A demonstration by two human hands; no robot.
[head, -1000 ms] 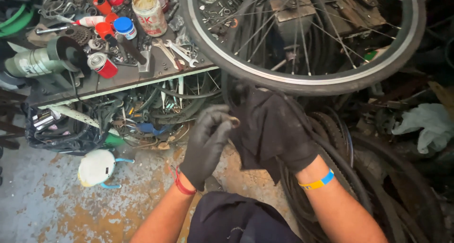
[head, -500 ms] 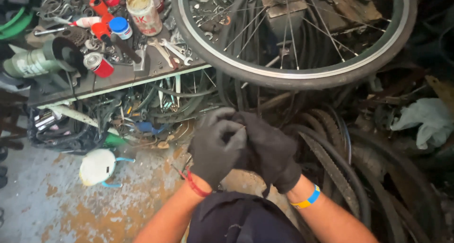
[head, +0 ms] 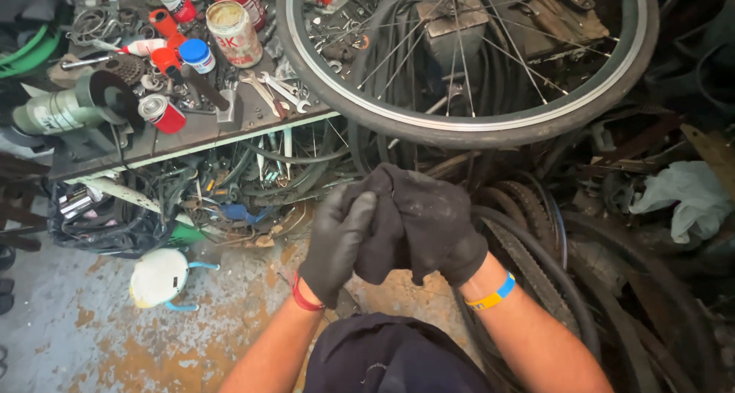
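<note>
Both my hands wear black gloves and meet in front of me, low in the head view. My left hand (head: pixel 337 240) presses its fingers against a bunched black cloth (head: pixel 381 244). My right hand (head: pixel 440 225) wraps over the same cloth from the right, so most of it is hidden. A red band sits on my left wrist and a yellow and blue band on my right. Just above the hands hangs a spoked bicycle wheel (head: pixel 467 127) with its tyre on.
A cluttered metal bench (head: pixel 191 136) at upper left carries cans, spray tins and wrenches (head: pixel 272 91). Cables and parts are tangled beneath it. A white face mask (head: pixel 157 278) lies on the stained floor. Old tyres (head: pixel 555 286) pile up on the right, beside a pale rag (head: pixel 681 194).
The cloth hung loose from my right hand a second ago. Both hands have since closed together and bunched it up between them.
</note>
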